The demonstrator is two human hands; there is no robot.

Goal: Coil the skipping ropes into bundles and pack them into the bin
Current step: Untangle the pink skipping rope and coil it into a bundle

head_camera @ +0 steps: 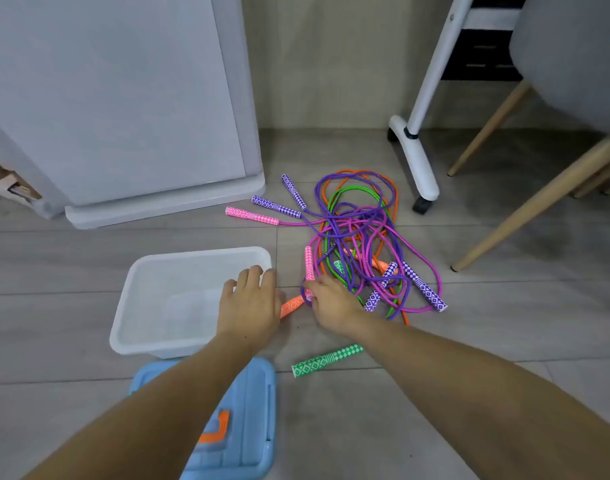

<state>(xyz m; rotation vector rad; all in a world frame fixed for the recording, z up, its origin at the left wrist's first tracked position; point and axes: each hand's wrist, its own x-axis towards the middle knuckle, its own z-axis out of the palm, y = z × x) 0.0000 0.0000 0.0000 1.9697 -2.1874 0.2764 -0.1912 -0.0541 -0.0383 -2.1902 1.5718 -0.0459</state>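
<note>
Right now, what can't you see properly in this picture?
Head view:
- Whether the right hand grips the pink handle: its own back hides the fingers.
- Most of the orange handle, behind both hands.
- The blue lid, covered by the left forearm and cut by the bottom edge.
- Which cord joins which handle, lost in the tangle.

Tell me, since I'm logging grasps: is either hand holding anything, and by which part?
The right hand pinches the pink handle at its lower end, beside a purple rope loop. The left hand holds nothing, resting over the bin rim.
</note>
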